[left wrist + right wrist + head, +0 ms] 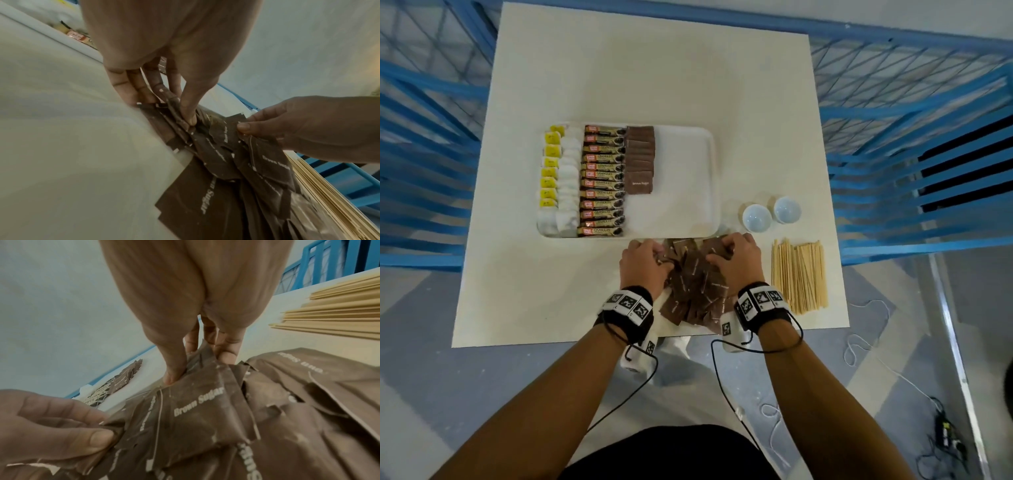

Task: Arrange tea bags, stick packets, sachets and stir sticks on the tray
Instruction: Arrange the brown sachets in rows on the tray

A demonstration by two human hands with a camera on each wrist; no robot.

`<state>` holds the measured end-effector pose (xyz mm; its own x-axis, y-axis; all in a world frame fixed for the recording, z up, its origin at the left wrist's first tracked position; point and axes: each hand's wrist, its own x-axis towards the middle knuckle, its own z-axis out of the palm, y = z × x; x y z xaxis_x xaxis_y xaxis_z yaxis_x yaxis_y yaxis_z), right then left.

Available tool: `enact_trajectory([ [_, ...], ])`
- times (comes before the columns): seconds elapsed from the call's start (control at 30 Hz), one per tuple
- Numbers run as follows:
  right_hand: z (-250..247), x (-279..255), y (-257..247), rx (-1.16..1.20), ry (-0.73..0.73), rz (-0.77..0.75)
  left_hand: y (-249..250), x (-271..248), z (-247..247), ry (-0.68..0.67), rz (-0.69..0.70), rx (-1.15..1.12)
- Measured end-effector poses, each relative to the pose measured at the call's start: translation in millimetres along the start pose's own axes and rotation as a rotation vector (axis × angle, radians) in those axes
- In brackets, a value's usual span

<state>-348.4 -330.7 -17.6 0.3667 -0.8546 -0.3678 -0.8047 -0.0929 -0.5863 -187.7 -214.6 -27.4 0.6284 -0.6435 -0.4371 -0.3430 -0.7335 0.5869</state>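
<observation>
While sachets [693,281] lie beneath | left hand [643,263] pinches some | right hand [736,260] pinches one

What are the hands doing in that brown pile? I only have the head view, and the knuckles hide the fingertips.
Observer: In the left wrist view, the left hand pinches a few sachets between thumb and fingers.
Operator: And the right?
Observer: In the right wrist view, the right hand pinches the top edge of one sachet lying on the pile.
Operator: Can you read its print?
Observer: Yes, "Brown Sugar" in white letters.
</observation>
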Motion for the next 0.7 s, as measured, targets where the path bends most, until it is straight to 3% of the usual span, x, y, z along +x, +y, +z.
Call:
enact_trajectory([
  [0.37,-9.7,6.1,-3.0,0.184,0.045,0.059,-0.5,-8.3,-10.7,0.019,-0.118,-0.21],
  [0.7,-37.6,15.1,-31.1,0.568,0.139,0.057,0.0,0.3,-38.7,0.107,-0.112,-0.363],
])
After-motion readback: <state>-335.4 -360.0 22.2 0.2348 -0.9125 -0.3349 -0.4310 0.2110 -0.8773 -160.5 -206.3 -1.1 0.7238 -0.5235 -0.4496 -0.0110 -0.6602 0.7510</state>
